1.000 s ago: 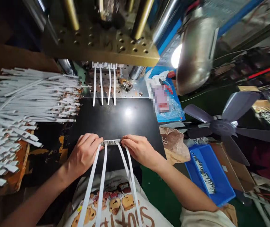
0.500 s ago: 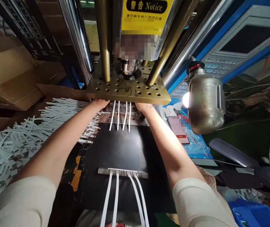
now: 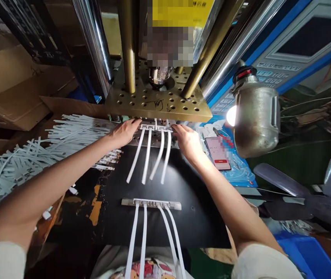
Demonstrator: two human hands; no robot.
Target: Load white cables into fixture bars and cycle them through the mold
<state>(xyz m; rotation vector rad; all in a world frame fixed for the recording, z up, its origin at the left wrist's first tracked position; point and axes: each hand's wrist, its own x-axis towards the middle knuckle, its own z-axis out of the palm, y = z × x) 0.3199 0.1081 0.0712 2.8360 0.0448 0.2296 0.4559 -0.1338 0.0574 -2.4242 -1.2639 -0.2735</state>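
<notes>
Just below the front edge of the brass press plate (image 3: 159, 110), a narrow metal holder bar (image 3: 156, 127) carries several white cables (image 3: 146, 161) that hang toward me over the black board (image 3: 165, 188). My left hand (image 3: 126, 132) is closed on the bar's left end, fingertips partly hidden. At the opposite end, the fingers of my right hand (image 3: 185, 137) grip the bar. Closer to me, a second holder bar (image 3: 175, 205) lies on the board, with several white cables (image 3: 143, 232) running from it toward my lap. Neither hand touches that one.
On the left lies a big heap of white cables (image 3: 14, 166) with metal plug ends. A metal-housed lamp (image 3: 256, 116) hangs at the right, near the blue control panel (image 3: 295, 58). Below it are a phone (image 3: 218, 153) on blue plastic, a fan (image 3: 281, 184) and a blue bin (image 3: 307, 252).
Both hands have come out from under the press plate toward me, bringing the holder bar and its cables with them. The nearer bar still lies on the board.
</notes>
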